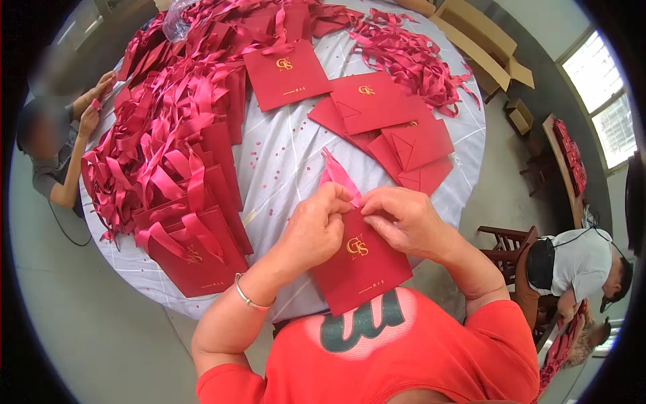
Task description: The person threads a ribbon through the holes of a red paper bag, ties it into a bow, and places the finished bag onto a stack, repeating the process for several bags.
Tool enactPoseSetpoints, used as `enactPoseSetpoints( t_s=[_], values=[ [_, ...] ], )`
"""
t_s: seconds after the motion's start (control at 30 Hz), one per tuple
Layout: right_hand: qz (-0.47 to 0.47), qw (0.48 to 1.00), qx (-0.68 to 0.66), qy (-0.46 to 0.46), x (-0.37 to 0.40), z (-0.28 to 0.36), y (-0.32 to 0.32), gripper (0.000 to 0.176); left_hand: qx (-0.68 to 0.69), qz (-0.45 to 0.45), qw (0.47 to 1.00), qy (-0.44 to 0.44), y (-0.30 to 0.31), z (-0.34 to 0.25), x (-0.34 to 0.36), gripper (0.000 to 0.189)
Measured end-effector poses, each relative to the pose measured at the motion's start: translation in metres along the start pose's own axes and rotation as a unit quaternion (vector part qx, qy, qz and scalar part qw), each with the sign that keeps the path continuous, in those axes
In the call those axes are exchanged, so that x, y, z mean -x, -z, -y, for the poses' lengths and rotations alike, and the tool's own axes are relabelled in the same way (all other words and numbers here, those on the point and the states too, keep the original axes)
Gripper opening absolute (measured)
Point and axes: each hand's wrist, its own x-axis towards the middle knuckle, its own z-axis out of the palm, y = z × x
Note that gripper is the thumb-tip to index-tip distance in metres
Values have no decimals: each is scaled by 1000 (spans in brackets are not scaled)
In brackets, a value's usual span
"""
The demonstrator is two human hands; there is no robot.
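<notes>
In front of my chest is a red paper gift bag (360,266) with a gold monogram, its top edge between my hands. A pink ribbon (340,176) runs up from that top edge, its loose end pointing away from me. My left hand (316,222) pinches the ribbon near the bag's top from the left. Close beside it, my right hand (404,219) has its fingertips pressed together at the ribbon and bag edge. The exact spot where the ribbon meets the paper is partly covered by my fingers.
Ribboned bags (168,148) are heaped on the left of the round table (269,229). Flat bags (377,104) lie ahead right, below loose ribbons (410,57). Red paper dots are scattered about. A person (54,141) works at the left edge; others sit at right. Cardboard box (478,40) stands behind.
</notes>
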Motion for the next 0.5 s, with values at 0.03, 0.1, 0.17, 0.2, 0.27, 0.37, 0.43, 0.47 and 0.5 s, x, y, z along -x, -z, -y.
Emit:
enactPoseSetpoints(
  t_s=[0.03, 0.1, 0.17, 0.2, 0.27, 0.37, 0.43, 0.47, 0.5],
  values=[
    [-3, 1000, 6, 5, -1, 2, 1, 14, 25, 8, 1000, 3, 1, 1, 0, 29],
    [-3, 1000, 10, 11, -2, 4, 2, 14, 51, 14, 999, 9, 9, -3, -1, 28],
    [-12, 999, 23, 21, -3, 5, 4, 14, -116, 36, 991, -62, 25, -18, 0, 21],
    [-8, 1000, 20, 21, -4, 5, 5, 14, -114, 34, 991, -57, 31, -21, 1, 21],
    [-2, 1000, 27, 13, -4, 6, 7, 14, -106, 71, 992, -25, 40, -25, 1, 13],
    [9, 999, 39, 10, -6, 8, 10, 15, -54, 110, 992, 33, 51, -26, -1, 14],
    [9, 999, 31, -15, -4, 9, 12, 15, 29, 145, 987, 69, 54, -16, -1, 17],
    [4, 999, 26, -41, -3, 10, 13, 15, 29, 143, 987, 71, 57, -16, -2, 17],
    [5, 999, 25, -40, -1, 10, 14, 15, 61, 166, 975, 132, 59, -20, -4, 18]
  ],
)
